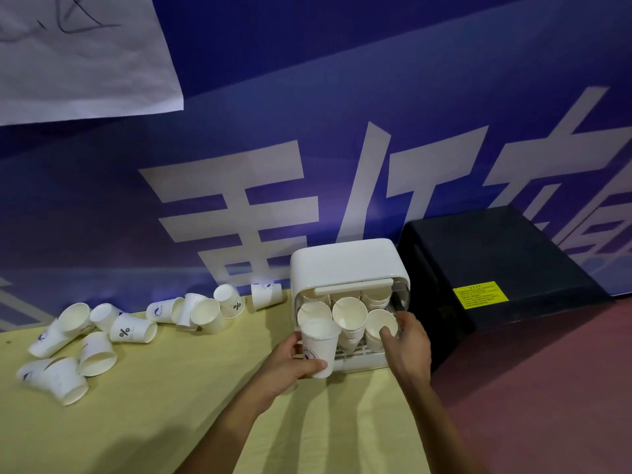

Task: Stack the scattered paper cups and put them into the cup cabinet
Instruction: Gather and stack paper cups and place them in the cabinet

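Over on the left, the loose cups (95, 336) lie tipped every way on the yellow worktop (171, 422), some partly nested, most on their sides near the blue wall. They are thin paper, so I judge them nearly weightless and easy to crush. The side wall a little below the rim is the place to take hold, with a light squeeze and no pressure on the lip.

My left hand (290, 367) holds one cup (318, 343) upright just in front of the cabinet (345, 265), my fingers (294, 343) curled round its back and my thumb across its lower front. The white cabinet stands open with several stacks inside, mouths facing me.

My right hand (407, 347) grips the right-hand stack (381, 325), thumb on the near rim and the other fingers wrapped round its far side. I judge a nested stack stiffer than a single cup. A black box (496, 261) stands just right of the cabinet.
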{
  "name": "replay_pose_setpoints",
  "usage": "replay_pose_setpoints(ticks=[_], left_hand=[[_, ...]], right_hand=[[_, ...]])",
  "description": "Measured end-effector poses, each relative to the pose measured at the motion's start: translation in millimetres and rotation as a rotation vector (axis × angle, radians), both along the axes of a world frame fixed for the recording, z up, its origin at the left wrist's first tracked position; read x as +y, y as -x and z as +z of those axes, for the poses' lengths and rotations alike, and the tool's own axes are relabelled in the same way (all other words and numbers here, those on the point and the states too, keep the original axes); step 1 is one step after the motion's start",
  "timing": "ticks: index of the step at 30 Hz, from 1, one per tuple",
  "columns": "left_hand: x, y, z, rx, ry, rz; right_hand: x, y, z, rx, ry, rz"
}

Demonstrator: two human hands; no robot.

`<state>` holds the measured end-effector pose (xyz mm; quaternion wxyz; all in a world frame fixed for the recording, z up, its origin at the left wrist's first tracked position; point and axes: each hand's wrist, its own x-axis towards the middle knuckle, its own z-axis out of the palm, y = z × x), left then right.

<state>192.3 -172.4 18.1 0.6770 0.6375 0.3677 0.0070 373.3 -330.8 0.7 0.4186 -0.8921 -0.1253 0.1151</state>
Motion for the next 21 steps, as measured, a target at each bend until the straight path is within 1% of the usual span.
replay_pose_setpoints(ticks=[2,4,6,8,16,21], left_hand=[[-3,-3,-1,-0.001,0.002,-0.005],[-8,-7,-2,0.000,-0.014,-0.011],[-12,-11,-4,-0.001,-0.040,-0.018],[-16,-14,-5,-0.009,-0.049,-0.027],[-24,-24,-6,-0.025,-0.047,-0.060],[-23,-25,-7,-0.017,-0.021,-0.052]], right_hand=[[1,10,10,0.053,-0.162,0.025],[5,19,15,0.175,-0.291,0.134],[8,27,17,0.291,-0.350,0.276],[11,33,15,0.351,-0.348,0.363],[8,34,4,0.352,-0.331,0.370],[-3,23,11,0.266,-0.361,0.309]])
